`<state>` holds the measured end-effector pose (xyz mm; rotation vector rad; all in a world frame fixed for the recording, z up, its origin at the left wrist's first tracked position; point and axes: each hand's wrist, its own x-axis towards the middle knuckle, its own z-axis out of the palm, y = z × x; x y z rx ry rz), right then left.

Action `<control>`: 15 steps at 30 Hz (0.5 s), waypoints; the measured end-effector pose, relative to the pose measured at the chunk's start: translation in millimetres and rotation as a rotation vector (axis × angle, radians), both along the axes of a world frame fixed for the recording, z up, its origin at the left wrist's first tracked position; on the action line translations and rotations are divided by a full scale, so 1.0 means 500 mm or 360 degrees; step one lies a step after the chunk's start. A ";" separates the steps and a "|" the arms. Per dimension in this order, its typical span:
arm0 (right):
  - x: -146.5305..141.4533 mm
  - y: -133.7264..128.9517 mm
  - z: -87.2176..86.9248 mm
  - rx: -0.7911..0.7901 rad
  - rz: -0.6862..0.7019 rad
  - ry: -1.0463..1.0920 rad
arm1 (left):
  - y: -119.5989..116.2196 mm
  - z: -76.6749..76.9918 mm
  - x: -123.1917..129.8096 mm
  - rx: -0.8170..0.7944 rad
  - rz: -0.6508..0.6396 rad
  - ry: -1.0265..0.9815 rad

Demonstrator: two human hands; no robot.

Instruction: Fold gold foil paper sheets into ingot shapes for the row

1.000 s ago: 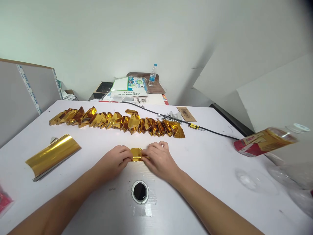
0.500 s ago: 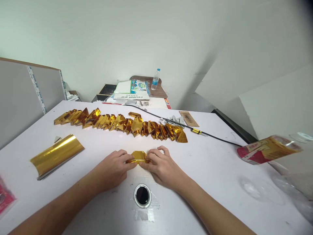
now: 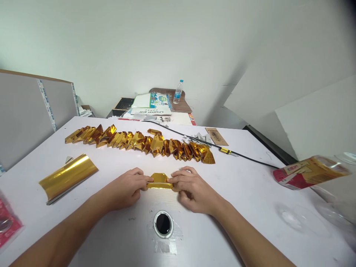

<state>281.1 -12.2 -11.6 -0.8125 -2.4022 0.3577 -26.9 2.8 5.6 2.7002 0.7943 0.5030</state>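
Note:
A small folded piece of gold foil paper [image 3: 159, 179] lies on the white table between my hands, with its slanted top corners pointing away from me. My left hand [image 3: 128, 188] is closed on its left end, fingertips pressing the edge. On the right end, my right hand [image 3: 193, 188] grips the same piece with bent fingers. Beyond them stretches a long row of folded gold foil pieces [image 3: 133, 140]. To the left lies a stack of gold foil sheets [image 3: 69, 176], slightly curled.
A round black-centred hole cover [image 3: 163, 224] is taped to the table [image 3: 122, 237] near me. At right are a drink bottle [image 3: 308, 172] and a black cable [image 3: 247, 157]. Papers [image 3: 151, 105] and a water bottle [image 3: 178, 92] stand behind. A red packet [image 3: 8, 222] lies far left.
My thumbs have drawn back from the middle of the foil piece, and more of its front strip shows. My right hand has shifted a little to the right. The view has moved slightly.

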 end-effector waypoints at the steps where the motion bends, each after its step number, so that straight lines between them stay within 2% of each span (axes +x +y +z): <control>1: -0.001 0.000 0.000 -0.0006 0.0000 0.0022 | 0.000 -0.001 0.000 0.0027 -0.0011 -0.0030; 5: -0.006 0.001 -0.001 0.0038 -0.0011 0.0036 | -0.001 0.004 0.001 0.0012 -0.0005 -0.0126; 9: -0.021 0.003 -0.008 0.0268 -0.0199 -0.0084 | 0.001 0.007 0.008 -0.0043 -0.0028 -0.0129; 12: -0.038 0.002 -0.011 0.0417 -0.0334 -0.0091 | 0.005 0.000 0.020 0.0178 -0.0091 -0.0095; 15: -0.056 -0.005 -0.010 0.0488 -0.0348 -0.0047 | 0.004 -0.010 0.032 0.0496 -0.0106 0.0009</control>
